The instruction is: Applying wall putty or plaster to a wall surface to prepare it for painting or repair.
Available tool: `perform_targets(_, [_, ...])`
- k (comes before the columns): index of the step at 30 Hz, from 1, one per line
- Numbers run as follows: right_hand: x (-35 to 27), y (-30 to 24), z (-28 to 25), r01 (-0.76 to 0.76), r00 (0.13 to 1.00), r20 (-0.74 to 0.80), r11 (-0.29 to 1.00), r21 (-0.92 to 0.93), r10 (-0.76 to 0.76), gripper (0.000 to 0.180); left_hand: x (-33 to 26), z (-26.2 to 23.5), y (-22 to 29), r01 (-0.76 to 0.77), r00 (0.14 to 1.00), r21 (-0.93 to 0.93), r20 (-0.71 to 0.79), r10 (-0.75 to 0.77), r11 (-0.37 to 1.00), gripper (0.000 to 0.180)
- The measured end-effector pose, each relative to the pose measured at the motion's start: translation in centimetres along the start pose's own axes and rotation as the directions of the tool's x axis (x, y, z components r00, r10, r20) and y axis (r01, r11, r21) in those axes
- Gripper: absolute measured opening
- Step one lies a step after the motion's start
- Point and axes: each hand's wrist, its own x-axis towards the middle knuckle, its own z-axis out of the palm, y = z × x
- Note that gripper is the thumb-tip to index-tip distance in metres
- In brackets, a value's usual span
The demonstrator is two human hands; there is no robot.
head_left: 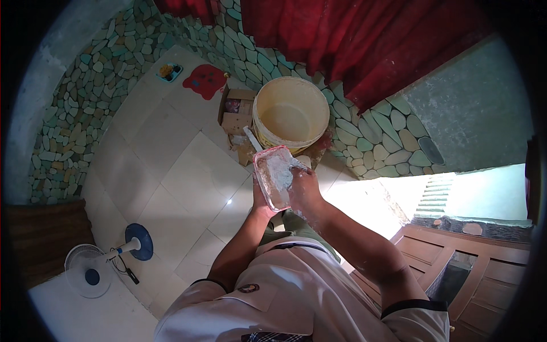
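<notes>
A shallow rectangular tub (pixel 263 171) with a pink-red rim is held out in front of my body, tilted. Pale, crusty white material (pixel 280 169) coats its inside. My left hand (pixel 260 199) grips the tub from its left side and underneath, with most of the fingers hidden behind it. My right hand (pixel 305 191) is over the tub's right side, fingers bent down into the white material. White smears mark that hand and wrist. Whatever its fingers hold, if anything, is hidden. Just beyond the tub stands a large cream bucket (pixel 263 122), with pale residue inside.
A light-coloured stick (pixel 251 138) leans by the bucket. Left of it is an open cardboard box (pixel 236 122). A red mat (pixel 205 81) and a blue tray (pixel 169 72) lie farther off. A fan (pixel 138 241) stands left. Red curtains (pixel 364 45) hang ahead; a wooden door (pixel 421 253) is right.
</notes>
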Motion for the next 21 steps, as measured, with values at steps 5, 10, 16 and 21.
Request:
perform_targets(5, [-0.8, -0.9, 0.8, -0.055, 0.998, 0.025, 0.997, 0.062, 0.054, 0.032, -0.2, 0.2, 0.2, 0.023, 1.000, -0.022, 0.007, -0.023, 0.999, 0.050])
perform_targets(10, [-0.2, 0.0, 1.0, -0.162, 0.986, 0.060, 0.984, 0.074, 0.158, 0.035, -0.6, 0.1, 0.5, 0.013, 1.000, -0.030, 0.022, -0.012, 0.999, 0.050])
perform_targets(16, [0.8, 0.3, 0.6, -0.343, 0.909, 0.261, 0.939, 0.030, 0.324, 0.034, -0.5, -1.3, 0.8, 0.019, 1.000, -0.051, -0.002, -0.019, 0.998, 0.054])
perform_targets(21, [1.5, 0.5, -0.4, 0.064, 0.969, 0.226, 0.772, -0.632, 0.105, 0.033, -1.0, -1.7, 1.3, 0.039, 0.999, 0.013, 0.021, -0.040, 0.999, 0.058])
